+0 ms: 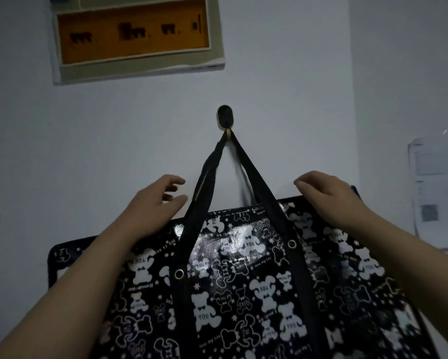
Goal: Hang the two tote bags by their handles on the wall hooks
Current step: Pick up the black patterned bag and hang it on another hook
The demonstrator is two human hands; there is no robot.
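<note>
On the wall hook (225,117) hangs the bear-print tote bag (243,281) by its handles (256,182); left hand (155,200) and right hand (326,193) hover beside them, fingers loosely spread, holding nothing.

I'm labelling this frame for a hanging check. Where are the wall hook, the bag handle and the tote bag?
wall hook (225,115): head view, on its dark oval base plate.
bag handle (256,174): head view, on the right strap below the hook.
tote bag (243,294): head view, on the bear-printed front panel.
</note>
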